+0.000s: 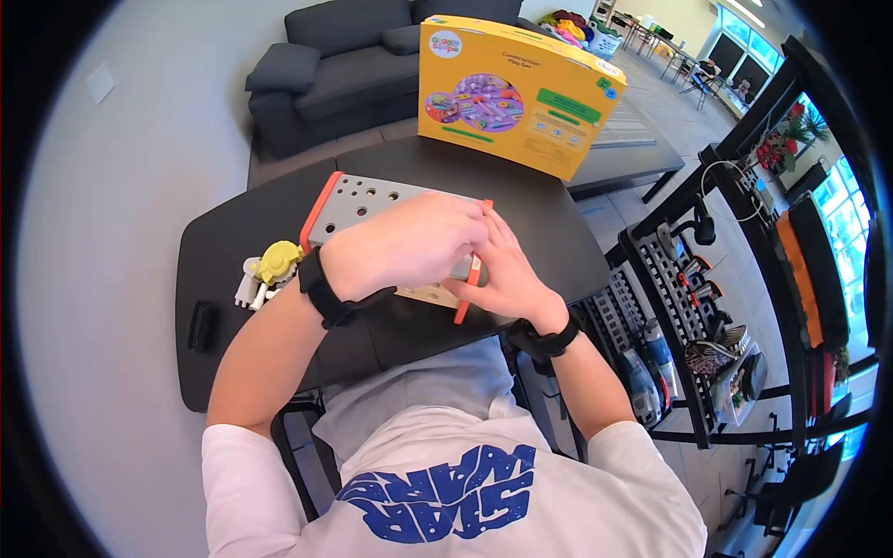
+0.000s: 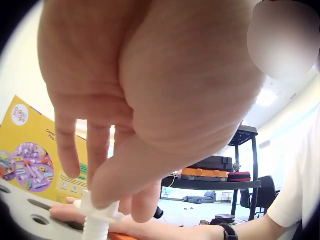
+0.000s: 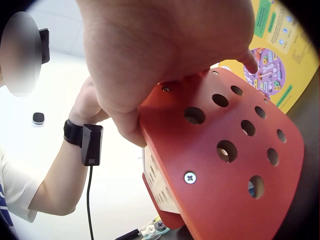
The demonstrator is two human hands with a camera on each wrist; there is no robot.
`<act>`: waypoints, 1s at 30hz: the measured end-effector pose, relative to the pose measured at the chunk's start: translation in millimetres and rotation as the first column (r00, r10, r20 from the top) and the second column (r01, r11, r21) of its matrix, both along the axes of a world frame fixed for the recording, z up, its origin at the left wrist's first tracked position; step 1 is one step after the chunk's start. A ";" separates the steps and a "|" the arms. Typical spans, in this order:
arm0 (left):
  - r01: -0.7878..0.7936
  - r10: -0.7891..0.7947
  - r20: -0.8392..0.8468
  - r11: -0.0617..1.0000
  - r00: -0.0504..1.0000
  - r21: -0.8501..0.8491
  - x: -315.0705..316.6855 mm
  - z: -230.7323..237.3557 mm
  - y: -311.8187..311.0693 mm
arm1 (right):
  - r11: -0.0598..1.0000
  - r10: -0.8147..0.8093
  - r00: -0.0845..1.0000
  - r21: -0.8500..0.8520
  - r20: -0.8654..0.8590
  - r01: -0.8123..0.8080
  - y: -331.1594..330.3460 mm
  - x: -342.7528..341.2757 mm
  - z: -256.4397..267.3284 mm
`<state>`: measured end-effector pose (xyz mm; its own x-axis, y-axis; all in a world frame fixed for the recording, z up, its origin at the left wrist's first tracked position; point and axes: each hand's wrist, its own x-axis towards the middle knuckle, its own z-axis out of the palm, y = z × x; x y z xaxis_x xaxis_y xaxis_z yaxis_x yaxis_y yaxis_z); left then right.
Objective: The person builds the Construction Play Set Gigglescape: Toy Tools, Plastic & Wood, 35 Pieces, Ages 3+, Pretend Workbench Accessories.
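Observation:
A toy workbench with a grey holed top [image 1: 349, 200] and red end panels [image 3: 230, 135] lies on the black table [image 1: 553, 232]. My left hand [image 1: 405, 240] reaches across its top. In the left wrist view that hand's thumb and fingers pinch the head of a white plastic bolt [image 2: 96, 227], its threaded shank pointing down beside the grey holed surface. My right hand [image 1: 507, 270] grips the right end of the workbench, thumb over the near edge of the red panel. Left of the workbench lie a yellow toy piece [image 1: 278, 263] and white toy pieces [image 1: 247, 285].
The yellow play set box [image 1: 516, 93] stands at the table's far side. A small black object [image 1: 200, 325] lies near the left edge. Beyond are a dark sofa [image 1: 349, 70] and, to the right, a black shelf rack [image 1: 684, 372] with tools and bags.

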<state>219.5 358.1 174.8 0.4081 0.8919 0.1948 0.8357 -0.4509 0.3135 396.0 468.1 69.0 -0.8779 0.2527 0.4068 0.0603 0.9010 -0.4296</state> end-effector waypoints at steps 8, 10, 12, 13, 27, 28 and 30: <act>-0.177 0.176 -0.075 0.984 0.982 -0.004 5.4 -3.0 -4.1 | 1.000 -0.003 1.000 -0.021 0.003 0.003 -2.3 -0.1 4.4; -0.104 0.105 -0.007 0.994 0.994 0.038 2.8 -4.8 -4.6 | 1.000 0.003 1.000 -0.022 -0.017 -0.004 -2.1 -0.2 3.3; 0.046 -0.047 0.016 0.996 0.999 0.077 0.7 -1.9 -4.7 | 1.000 0.005 1.000 -0.022 -0.019 -0.005 -2.2 0.0 2.7; 0.041 -0.042 0.015 0.996 0.999 0.077 0.4 -0.7 -4.6 | 1.000 0.005 1.000 -0.022 -0.020 -0.005 -2.6 -0.3 2.6; -0.234 0.226 -0.160 0.972 0.961 -0.034 8.2 -10.9 -2.9 | 1.000 -0.008 0.999 -0.029 -0.032 0.007 -4.0 -1.1 4.6; -0.232 0.224 -0.161 0.972 0.961 -0.035 7.3 -12.2 -2.8 | 1.000 -0.005 0.999 -0.030 -0.040 0.004 -4.5 -0.8 4.4; -0.113 0.116 -0.105 0.993 0.988 0.038 5.1 -14.7 -2.9 | 1.000 0.002 0.999 -0.026 -0.041 -0.003 -3.4 -0.8 3.2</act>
<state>224.6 355.2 160.1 0.3234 0.9281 0.1846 0.9104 -0.3584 0.2065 395.3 464.7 72.2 -0.8611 0.2616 0.4360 0.0399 0.8896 -0.4549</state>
